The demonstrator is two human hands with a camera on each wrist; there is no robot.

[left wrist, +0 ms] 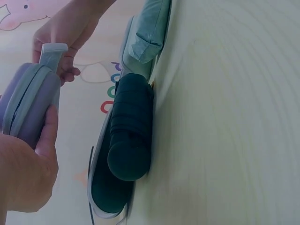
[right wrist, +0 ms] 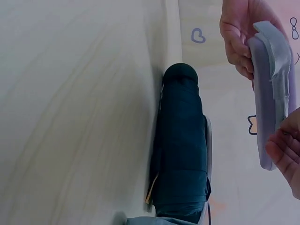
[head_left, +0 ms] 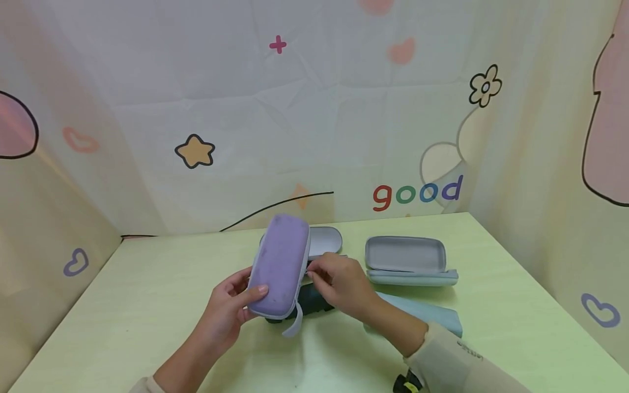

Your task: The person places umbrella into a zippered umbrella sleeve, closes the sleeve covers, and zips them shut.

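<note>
Your right hand (head_left: 344, 281) has thumb and forefinger pinched together at the side seam of a lavender, rounded oblong zip case (head_left: 280, 262), apparently on its zip pull, which is too small to make out. Your left hand (head_left: 228, 300) grips the case's lower end, thumb across the front and fingers behind, likely to steady it. The case is held tilted in the air, seam turned toward your right hand, probably for easy reach. Its shell looks firm, matt and lightly smudged, with pale grey trim and a flat pale grey fabric strap (head_left: 294, 322) hanging near the bottom.

Below and beyond, a dark teal cylindrical roll of cloth (left wrist: 133, 117), likely a folded umbrella, lies beside an open oblong case with grey lining (head_left: 325, 240). To the right, a shallow pale blue case with smooth grey insides (head_left: 405, 254) stands open; a soft pale blue cloth bundle (head_left: 427, 314) lies in front, perhaps paired by colour. All this rests on a pale green table (head_left: 147, 311), before a creased fabric backdrop (head_left: 236, 125) printed with hearts.
</note>
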